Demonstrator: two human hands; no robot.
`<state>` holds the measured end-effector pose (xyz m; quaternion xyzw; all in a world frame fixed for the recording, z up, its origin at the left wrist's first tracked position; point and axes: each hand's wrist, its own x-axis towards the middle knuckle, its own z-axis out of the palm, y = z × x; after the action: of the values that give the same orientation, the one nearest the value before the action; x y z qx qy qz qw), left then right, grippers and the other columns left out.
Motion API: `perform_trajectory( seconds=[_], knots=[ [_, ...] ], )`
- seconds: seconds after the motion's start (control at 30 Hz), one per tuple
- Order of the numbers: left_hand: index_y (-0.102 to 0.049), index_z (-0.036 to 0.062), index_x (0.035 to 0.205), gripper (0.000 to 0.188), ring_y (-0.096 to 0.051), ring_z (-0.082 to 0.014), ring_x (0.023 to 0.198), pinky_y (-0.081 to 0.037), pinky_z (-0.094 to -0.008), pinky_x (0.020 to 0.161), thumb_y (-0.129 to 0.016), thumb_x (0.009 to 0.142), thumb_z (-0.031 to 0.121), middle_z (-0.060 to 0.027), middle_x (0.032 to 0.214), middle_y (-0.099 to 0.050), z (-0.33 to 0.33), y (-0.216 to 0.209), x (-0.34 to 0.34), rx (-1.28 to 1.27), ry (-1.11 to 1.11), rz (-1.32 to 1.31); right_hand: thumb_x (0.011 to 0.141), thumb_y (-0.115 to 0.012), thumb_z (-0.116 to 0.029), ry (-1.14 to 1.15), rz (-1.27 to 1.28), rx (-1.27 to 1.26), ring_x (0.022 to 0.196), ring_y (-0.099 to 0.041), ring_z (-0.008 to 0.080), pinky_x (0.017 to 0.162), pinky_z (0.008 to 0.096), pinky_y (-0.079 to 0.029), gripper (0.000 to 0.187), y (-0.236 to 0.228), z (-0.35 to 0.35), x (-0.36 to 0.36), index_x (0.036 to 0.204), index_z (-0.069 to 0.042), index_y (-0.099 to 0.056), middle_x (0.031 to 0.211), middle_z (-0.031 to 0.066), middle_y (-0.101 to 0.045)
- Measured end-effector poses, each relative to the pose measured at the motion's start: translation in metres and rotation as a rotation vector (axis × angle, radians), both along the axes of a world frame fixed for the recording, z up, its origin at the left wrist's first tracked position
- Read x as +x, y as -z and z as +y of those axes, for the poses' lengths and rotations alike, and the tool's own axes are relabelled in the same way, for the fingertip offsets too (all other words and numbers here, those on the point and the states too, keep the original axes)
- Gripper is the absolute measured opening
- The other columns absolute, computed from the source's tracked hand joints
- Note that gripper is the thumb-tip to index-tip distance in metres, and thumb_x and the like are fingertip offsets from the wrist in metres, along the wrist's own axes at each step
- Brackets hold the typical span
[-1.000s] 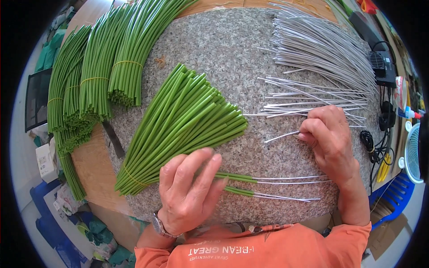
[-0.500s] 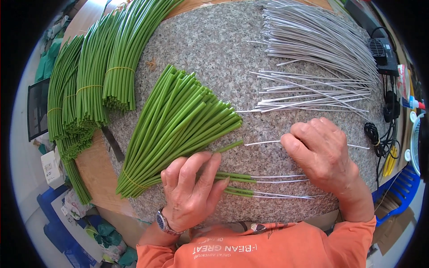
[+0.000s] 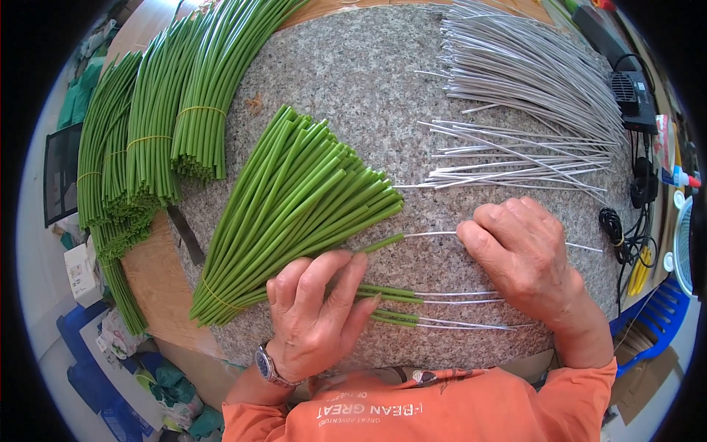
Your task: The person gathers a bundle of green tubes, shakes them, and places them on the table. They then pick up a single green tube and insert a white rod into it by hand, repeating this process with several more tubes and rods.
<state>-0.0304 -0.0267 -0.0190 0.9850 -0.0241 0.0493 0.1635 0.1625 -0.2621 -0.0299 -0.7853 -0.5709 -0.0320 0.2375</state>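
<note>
My left hand [image 3: 318,306], with a watch at its wrist, pinches one thin green plastic stem [image 3: 384,242] near the stem's open end. My right hand [image 3: 519,261] is closed round a thin white wire [image 3: 431,233]. The wire's left tip meets the end of that stem; whether it is inside cannot be made out. Just above my left hand a bundle of green stems [image 3: 302,195] fans out, tied at its lower left by a yellow band. Below my left fingers several green stems [image 3: 394,293] lie with white wires [image 3: 460,297] sticking out of their ends.
Several banded bundles of green stems [image 3: 199,110] lie at the upper left. Loose wires [image 3: 515,158] and a thick pile of wires [image 3: 530,74] cover the upper right of the speckled stone slab [image 3: 331,66]. A black cable [image 3: 611,221] and yellow-handled tool [image 3: 641,269] are at the right edge.
My right hand has shifted slightly left with the wire, bringing its tip against the stem's end, now lined up with it. My left hand has barely moved.
</note>
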Motion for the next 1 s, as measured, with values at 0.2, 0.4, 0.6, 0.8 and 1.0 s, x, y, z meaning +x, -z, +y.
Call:
perform_trajectory(
  seconds=[0.2,0.4,0.6,0.8,1.0],
  knots=[
    [-0.076,0.0097,0.133,0.053,-0.059,-0.0277,0.120,-0.043,-0.0440,0.098,-0.087,0.084,0.026,-0.0048,0.134,-0.065,-0.001,-0.002,0.003,-0.032,-0.001,-0.011,0.083,-0.069,-0.016,-0.083,-0.024,0.068,0.073,-0.055,0.0154,0.065,0.0322,-0.043,0.014,0.006,0.005,-0.010,0.095,-0.008,-0.066,0.085,0.0010,-0.054],
    [-0.077,0.0116,0.124,0.043,-0.061,-0.0275,0.114,-0.042,-0.0441,0.097,-0.087,0.084,0.022,-0.0033,0.125,-0.068,-0.001,-0.004,-0.001,-0.086,0.021,-0.034,0.087,-0.069,-0.016,-0.197,0.130,0.123,0.077,-0.060,0.0169,0.068,0.0332,-0.047,0.013,0.006,0.023,-0.030,0.095,-0.008,-0.063,0.084,0.0030,-0.053],
    [-0.078,0.0131,0.121,0.040,-0.063,-0.0272,0.105,-0.045,-0.0433,0.092,-0.088,0.083,0.018,-0.0032,0.116,-0.069,0.006,-0.003,-0.006,-0.177,0.085,-0.028,0.086,-0.079,-0.018,-0.202,0.191,0.131,0.087,-0.069,0.0204,0.074,0.0369,-0.054,0.020,-0.010,0.027,-0.025,0.101,-0.007,-0.069,0.099,0.0066,-0.068],
    [-0.078,0.0103,0.123,0.041,-0.067,-0.0245,0.091,-0.047,-0.0404,0.082,-0.088,0.084,0.019,-0.0025,0.104,-0.071,0.007,-0.008,-0.005,-0.213,0.088,-0.033,0.089,-0.082,-0.011,0.373,-0.153,0.056,0.095,-0.066,0.0257,0.084,0.0407,-0.050,0.017,-0.006,-0.009,0.049,0.101,-0.010,-0.070,0.101,0.0053,-0.068],
    [-0.078,0.0084,0.123,0.044,-0.069,-0.0255,0.090,-0.049,-0.0406,0.082,-0.089,0.083,0.020,-0.0039,0.104,-0.074,0.010,-0.014,0.003,-0.203,0.054,-0.084,0.090,-0.080,-0.012,0.265,-0.183,-0.008,0.092,-0.062,0.0282,0.085,0.0414,-0.047,0.019,-0.001,-0.010,0.058,0.101,-0.008,-0.065,0.095,0.0057,-0.063]
  ],
)
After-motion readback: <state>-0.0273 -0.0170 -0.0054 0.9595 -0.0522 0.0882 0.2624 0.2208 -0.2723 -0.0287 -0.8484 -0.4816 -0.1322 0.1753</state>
